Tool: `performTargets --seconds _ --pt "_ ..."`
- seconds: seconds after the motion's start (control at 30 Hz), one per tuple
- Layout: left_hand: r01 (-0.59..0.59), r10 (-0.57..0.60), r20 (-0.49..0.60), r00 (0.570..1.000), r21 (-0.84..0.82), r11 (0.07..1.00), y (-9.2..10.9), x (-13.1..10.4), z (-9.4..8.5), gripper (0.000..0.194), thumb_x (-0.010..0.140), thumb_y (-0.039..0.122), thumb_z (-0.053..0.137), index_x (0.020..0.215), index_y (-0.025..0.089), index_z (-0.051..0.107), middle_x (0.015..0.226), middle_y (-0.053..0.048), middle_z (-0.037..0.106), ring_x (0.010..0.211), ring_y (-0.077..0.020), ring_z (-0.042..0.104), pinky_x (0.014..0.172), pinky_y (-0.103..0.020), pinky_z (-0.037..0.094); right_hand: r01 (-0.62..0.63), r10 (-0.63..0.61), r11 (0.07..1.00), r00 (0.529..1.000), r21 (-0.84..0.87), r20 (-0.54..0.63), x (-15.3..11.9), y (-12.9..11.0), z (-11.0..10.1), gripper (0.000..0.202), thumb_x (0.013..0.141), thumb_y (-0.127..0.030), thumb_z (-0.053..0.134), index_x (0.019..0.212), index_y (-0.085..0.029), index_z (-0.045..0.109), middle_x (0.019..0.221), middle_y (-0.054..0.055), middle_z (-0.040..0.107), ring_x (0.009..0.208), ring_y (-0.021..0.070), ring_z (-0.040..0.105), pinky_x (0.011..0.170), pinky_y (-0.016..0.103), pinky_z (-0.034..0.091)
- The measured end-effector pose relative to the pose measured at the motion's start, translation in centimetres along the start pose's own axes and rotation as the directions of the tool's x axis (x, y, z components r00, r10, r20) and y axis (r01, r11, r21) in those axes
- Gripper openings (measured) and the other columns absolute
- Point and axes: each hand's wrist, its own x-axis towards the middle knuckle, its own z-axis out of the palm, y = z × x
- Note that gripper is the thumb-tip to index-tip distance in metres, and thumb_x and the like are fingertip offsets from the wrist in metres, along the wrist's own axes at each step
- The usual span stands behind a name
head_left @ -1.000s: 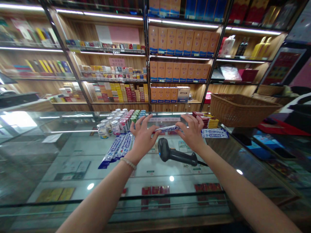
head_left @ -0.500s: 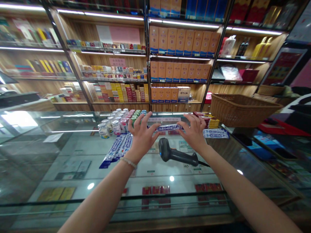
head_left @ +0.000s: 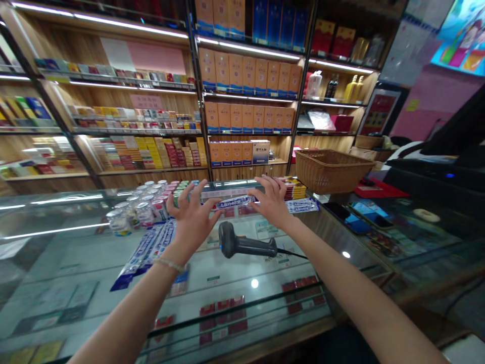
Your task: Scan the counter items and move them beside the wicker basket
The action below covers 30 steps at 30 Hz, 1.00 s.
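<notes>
A blue-and-white candy strip [head_left: 235,201] lies across the glass counter between my hands. My left hand [head_left: 191,217] hovers at its left end with spread fingers, holding nothing. At the strip's right end is my right hand [head_left: 272,199], fingers apart; whether its thumb touches the wrapper I cannot tell. Below them a black barcode scanner [head_left: 246,244] rests on the glass, head to the left. Several more blue-and-white strips [head_left: 149,247] lie beside my left hand, and others [head_left: 302,205] lie right of my right hand.
Rows of small jars [head_left: 144,213] stand at the left back of the counter. Yellow and red packs [head_left: 297,189] are stacked near a wicker basket [head_left: 333,172] on the right. Phones [head_left: 369,215] lie on the right side. Stocked shelves [head_left: 242,92] rise behind.
The view has turned to the right, so the counter items sit further left and a screen shows at the upper right. Both hands remain spread around the strip.
</notes>
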Motion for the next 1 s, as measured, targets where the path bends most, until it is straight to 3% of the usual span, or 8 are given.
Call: performTargets --seconds 0.17,0.3,0.67,1.0 --pt "-0.048 0.048 0.041 0.998 0.018 0.999 2.2 2.2 -0.3 0.014 0.086 0.033 0.073 0.099 0.029 0.077 0.157 -0.010 0.049 0.146 -0.0410 0.037 0.117 -0.074 0.015 -0.016 0.016 1.000 0.999 0.007 0.032 0.5 2.5 -1.8 0.025 0.094 -0.045 0.067 0.115 -0.032 0.070 0.151 0.008 0.052 0.145 0.0290 0.035 0.121 0.053 0.013" --pt "-0.087 0.086 0.079 0.993 0.012 0.996 5.1 3.8 0.5 0.015 0.085 0.031 0.073 0.099 0.027 0.077 0.157 -0.012 0.048 0.146 -0.0420 0.037 0.117 -0.076 0.015 -0.066 0.066 0.998 0.998 0.003 0.018 -0.6 5.5 -3.0 0.023 0.093 -0.042 0.069 0.114 -0.033 0.071 0.149 0.007 0.053 0.145 0.0284 0.036 0.120 0.052 0.013" --pt "-0.161 0.175 0.088 0.981 -0.145 0.976 14.4 5.8 5.2 0.011 0.081 0.028 0.076 0.092 0.027 0.076 0.156 -0.008 0.050 0.148 -0.0396 0.035 0.122 -0.073 0.013 -0.159 0.161 0.980 0.987 -0.123 0.002 -6.7 13.9 -6.0 0.025 0.094 -0.044 0.065 0.116 -0.032 0.071 0.148 0.008 0.051 0.144 0.0288 0.035 0.120 0.052 0.016" --pt "-0.200 0.227 0.154 0.962 -0.174 0.964 18.6 6.0 9.7 0.011 0.082 0.026 0.074 0.093 0.024 0.075 0.156 -0.011 0.050 0.147 -0.0377 0.037 0.121 -0.072 0.017 -0.205 0.220 0.963 0.973 -0.175 0.069 -10.0 17.7 -5.0 0.024 0.090 -0.037 0.069 0.114 -0.030 0.071 0.148 0.011 0.050 0.144 0.0293 0.034 0.119 0.055 0.017"
